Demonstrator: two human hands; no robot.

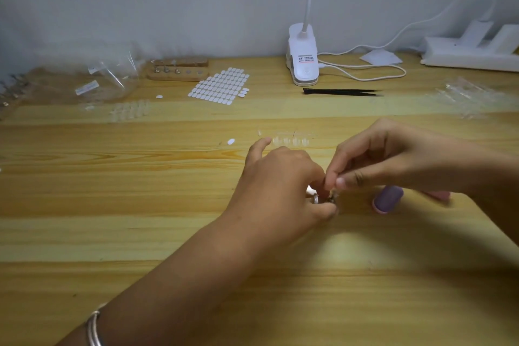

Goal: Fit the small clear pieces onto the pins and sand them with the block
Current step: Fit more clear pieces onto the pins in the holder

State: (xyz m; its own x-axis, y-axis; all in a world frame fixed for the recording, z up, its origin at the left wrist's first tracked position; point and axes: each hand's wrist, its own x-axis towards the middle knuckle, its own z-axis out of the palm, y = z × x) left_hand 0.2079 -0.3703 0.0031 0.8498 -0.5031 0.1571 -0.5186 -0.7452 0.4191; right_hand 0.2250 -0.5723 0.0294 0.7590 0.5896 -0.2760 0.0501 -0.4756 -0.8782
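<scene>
My left hand (280,180) grips a small metal pin (317,199) with a round base just above the table. My right hand (379,160) pinches something tiny at the pin's top with thumb and forefinger; the clear piece itself is hidden by the fingertips. A row of small clear pieces (290,140) lies on the wood just beyond my hands. The purple sanding block (387,199) lies on the table under my right wrist, partly covered. A wooden pin stand (179,70) with three pins stands at the back left.
A sheet of white oval stickers (219,86) lies mid-back, black tweezers (342,92) to its right. A white clip lamp (303,56) with its cable, a power strip (471,50), clear plastic bags (106,78) and more clear pieces (130,109) line the back.
</scene>
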